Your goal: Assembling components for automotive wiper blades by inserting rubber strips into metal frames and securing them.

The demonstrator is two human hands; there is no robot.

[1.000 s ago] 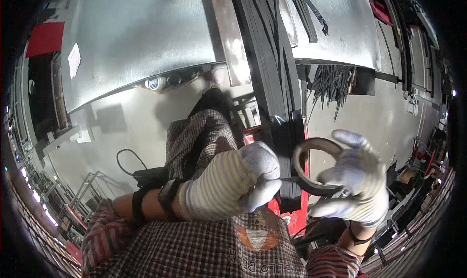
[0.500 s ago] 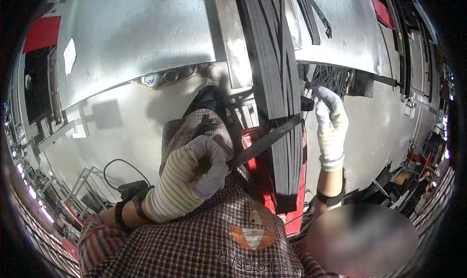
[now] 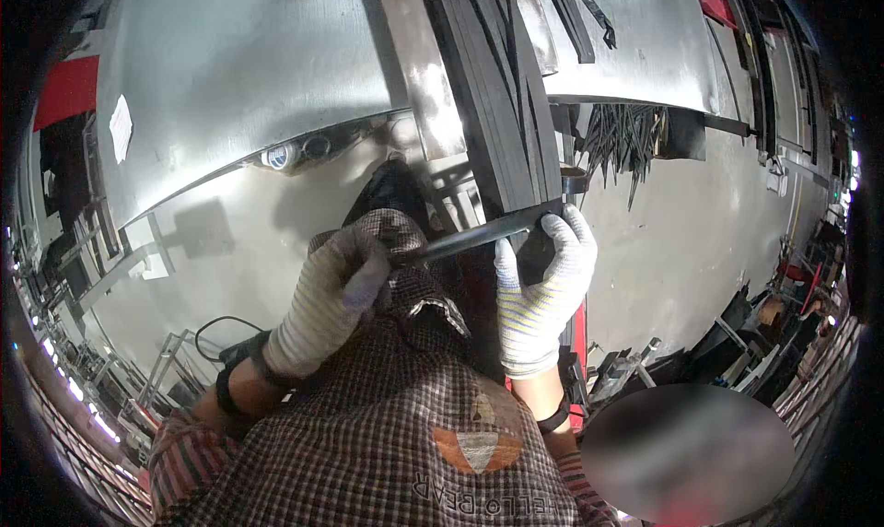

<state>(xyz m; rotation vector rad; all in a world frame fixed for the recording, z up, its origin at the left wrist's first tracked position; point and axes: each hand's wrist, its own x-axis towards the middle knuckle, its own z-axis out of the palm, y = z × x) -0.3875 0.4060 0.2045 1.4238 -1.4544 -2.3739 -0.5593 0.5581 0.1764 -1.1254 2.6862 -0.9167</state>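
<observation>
Pinching one end, a striped white-gloved left hand (image 3: pixel 333 292) holds a glossy dark tape strip (image 3: pixel 474 240) slanting up rightward to a bundle of flat black lengths (image 3: pixel 493 112); nearer that bundle, the matching-gloved right hand (image 3: pixel 548 297) spreads thumb and fingers.

I have a silver metal table (image 3: pixel 239 57) in view, its top streaked with glare. In front of the table I see pale grey floor (image 3: pixel 663 269), faintly glossy, with a squarish shadow (image 3: pixel 204 225) thrown to the table's front left. Left of the table I make out a red panel (image 3: pixel 66 92); well forward of its left side stands a thin metal frame (image 3: pixel 166 366), and past that a row of white lamps (image 3: pixel 78 393) burns bright. To the table's front right I get dense clutter (image 3: pixel 737 343), too dim to sort out. The far surroundings bend into darkness.
</observation>
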